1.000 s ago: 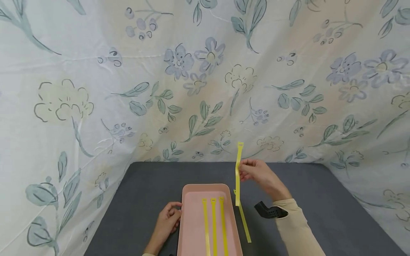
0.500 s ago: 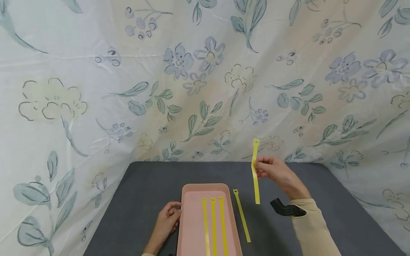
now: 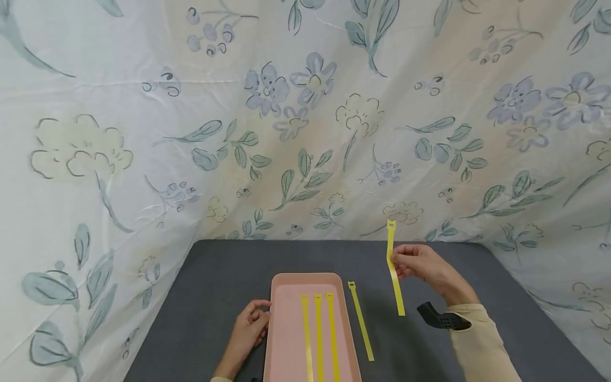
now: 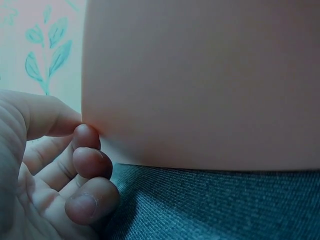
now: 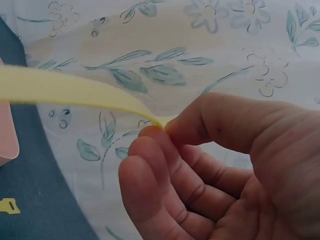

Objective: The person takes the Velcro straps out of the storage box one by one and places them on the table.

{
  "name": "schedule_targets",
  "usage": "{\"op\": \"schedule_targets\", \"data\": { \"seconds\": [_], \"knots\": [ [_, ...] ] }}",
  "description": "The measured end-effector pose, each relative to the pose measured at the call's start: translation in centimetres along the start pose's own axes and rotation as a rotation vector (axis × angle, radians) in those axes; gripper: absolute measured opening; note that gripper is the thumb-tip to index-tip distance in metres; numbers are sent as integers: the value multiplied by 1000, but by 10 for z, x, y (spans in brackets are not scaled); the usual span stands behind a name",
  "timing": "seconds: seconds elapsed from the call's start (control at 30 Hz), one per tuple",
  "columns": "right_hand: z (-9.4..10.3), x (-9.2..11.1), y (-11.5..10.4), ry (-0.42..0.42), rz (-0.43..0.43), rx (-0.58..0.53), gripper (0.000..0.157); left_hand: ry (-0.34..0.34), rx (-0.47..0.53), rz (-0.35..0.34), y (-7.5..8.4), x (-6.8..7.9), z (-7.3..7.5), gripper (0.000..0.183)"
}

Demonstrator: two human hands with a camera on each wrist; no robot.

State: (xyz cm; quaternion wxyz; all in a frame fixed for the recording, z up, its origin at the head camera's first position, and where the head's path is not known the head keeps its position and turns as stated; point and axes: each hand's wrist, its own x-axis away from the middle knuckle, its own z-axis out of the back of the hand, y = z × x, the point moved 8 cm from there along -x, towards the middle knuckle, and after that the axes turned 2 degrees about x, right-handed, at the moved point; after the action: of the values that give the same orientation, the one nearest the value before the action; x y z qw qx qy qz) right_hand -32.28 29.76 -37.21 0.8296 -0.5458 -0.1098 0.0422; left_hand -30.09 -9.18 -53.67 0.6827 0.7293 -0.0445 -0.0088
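Observation:
My right hand (image 3: pixel 425 265) pinches a yellow cable strap (image 3: pixel 392 260) between thumb and fingers, raised above the right part of the table. The strap has a slotted head at its top and bends slightly at the grip; in the right wrist view its band (image 5: pixel 75 90) extends leftward. Loosely curled, my left hand (image 3: pixel 248 326) rests at the pink tray's (image 3: pixel 281 329) left side. In the left wrist view its fingertips (image 4: pixel 86 134) touch the tray's outer wall (image 4: pixel 200 100). Three yellow straps (image 3: pixel 319 334) lie side by side in the tray, lower ends cut off by the frame.
Another yellow strap (image 3: pixel 361 321) lies slanted on the dark grey table (image 3: pixel 229 265), just right of the tray. Its slotted head (image 5: pixel 9 206) shows in the right wrist view. A floral cloth (image 3: pixel 305 132) hangs behind and beside the table.
My right hand has carried its strap to the right, away from the tray, rising slightly and then lowering. The left hand, the tray and the lying straps have stayed in place.

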Motion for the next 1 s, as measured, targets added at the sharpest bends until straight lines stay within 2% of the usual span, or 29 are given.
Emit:
{"op": "schedule_targets", "data": {
  "seconds": [0.6, 1.0],
  "knots": [
    [-22, -8, 39, -90, -49, 19, 32, 16, -14, 14, -2, -1, 2, 29],
    [-34, -16, 78, -183, -83, 68, 30, 13, -5, 17, -2, -2, 2, 30]
  ]
}}
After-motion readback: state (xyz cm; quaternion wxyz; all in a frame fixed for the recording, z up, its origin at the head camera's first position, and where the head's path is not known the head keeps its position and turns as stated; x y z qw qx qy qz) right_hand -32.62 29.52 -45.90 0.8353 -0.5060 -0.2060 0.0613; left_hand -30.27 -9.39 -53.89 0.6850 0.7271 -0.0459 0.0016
